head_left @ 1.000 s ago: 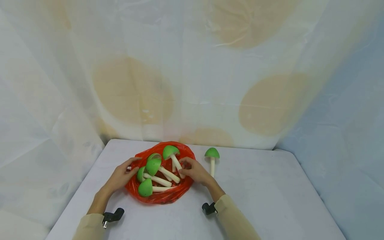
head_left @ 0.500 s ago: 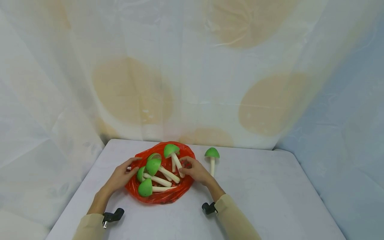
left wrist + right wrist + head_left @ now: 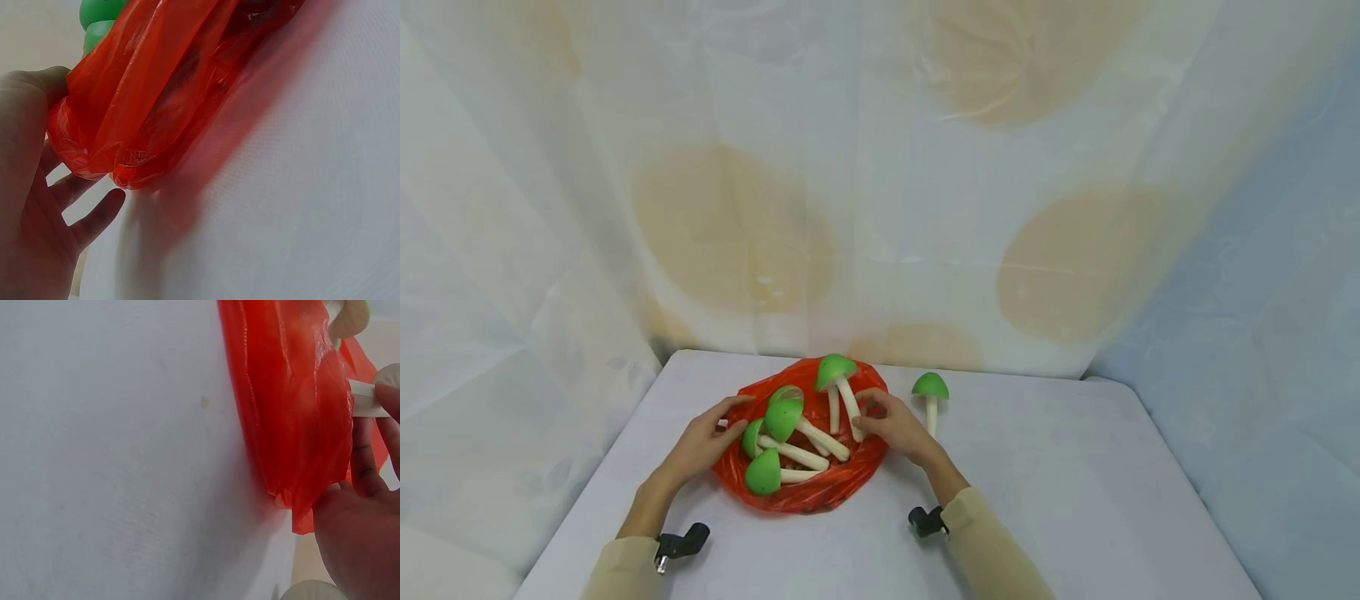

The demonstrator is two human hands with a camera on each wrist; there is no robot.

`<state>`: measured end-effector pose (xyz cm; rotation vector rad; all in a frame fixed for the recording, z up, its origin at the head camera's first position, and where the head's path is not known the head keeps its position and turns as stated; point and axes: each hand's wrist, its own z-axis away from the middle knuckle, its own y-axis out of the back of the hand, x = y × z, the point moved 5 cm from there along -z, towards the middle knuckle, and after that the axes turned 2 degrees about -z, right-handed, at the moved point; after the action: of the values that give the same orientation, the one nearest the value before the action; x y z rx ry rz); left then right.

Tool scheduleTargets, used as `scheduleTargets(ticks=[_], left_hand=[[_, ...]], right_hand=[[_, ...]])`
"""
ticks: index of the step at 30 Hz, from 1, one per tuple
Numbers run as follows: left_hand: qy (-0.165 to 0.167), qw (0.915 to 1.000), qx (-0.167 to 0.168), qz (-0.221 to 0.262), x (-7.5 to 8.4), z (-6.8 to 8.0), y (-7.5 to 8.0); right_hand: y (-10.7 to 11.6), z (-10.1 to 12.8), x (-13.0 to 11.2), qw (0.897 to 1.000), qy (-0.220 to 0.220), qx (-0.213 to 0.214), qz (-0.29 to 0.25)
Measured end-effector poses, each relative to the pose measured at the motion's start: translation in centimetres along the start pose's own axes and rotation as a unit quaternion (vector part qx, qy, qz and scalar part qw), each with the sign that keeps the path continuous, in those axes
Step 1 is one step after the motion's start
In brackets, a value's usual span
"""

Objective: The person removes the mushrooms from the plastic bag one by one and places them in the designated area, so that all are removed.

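While right hand (image 3: 892,423) pinches mushroom (image 3: 837,372) by bag edge (image 3: 870,379) — tabletop (image 3: 1075,483) extends wide rightward.

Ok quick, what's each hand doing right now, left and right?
Left hand: closed on the edge of the red bag.
Right hand: closed, pinching a green-capped mushroom by its stem.

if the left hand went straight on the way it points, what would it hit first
The bag, right at the left hand. Past the bag's edge, probably a mushroom, though depth is hard to judge here.
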<state>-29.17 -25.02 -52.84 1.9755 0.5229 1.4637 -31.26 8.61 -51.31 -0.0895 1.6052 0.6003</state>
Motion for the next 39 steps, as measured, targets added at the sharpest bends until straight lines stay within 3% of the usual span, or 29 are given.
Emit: scheduleTargets(ticks=[15, 27, 39], left_hand=[[0.015, 0.9999, -0.004, 0.004, -0.1, -0.2, 0.0], [0.012, 0.9999, -0.001, 0.001, -0.1, 0.1, -0.1], [0.004, 1.0, 0.002, 0.008, 0.2, 0.1, -0.2]], right_hand=[[0.9, -0.1, -0.9, 0.999, 0.01, 0.01, -0.029], [2.6, 1.4, -1.4, 0.998, -0.008, 0.038, -0.047], [3.7, 1.9, -1.5, 0.997, 0.019, 0.05, -0.064]])
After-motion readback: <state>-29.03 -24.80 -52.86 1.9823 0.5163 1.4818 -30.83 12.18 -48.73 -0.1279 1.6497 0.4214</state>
